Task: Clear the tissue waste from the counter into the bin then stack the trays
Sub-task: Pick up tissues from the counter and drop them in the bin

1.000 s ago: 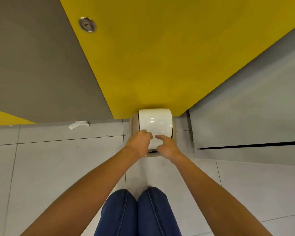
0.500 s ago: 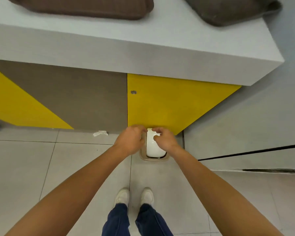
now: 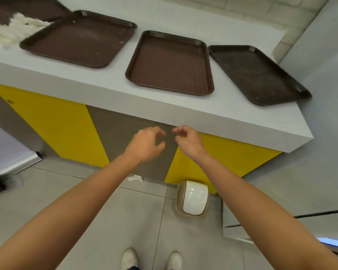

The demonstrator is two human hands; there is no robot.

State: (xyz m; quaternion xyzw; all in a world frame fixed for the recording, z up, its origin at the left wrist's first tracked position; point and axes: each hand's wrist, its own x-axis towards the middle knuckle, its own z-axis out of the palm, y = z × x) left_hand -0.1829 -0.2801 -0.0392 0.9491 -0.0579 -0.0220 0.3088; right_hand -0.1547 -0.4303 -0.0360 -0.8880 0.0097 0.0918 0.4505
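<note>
Tissue waste [image 3: 12, 33] is piled on the tabletop [image 3: 164, 108] at far left, beside the trays [image 3: 170, 62]. Both hands [image 3: 146, 145] [image 3: 187, 142] are held loosely curled, empty. More tissue must be grabbed for the bin [image 3: 193, 199].

Both hands [image 3: 146, 144] off bin [image 3: 193, 199]

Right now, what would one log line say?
left hand empty | right hand empty | tissue pile on counter | trays unstacked
</note>
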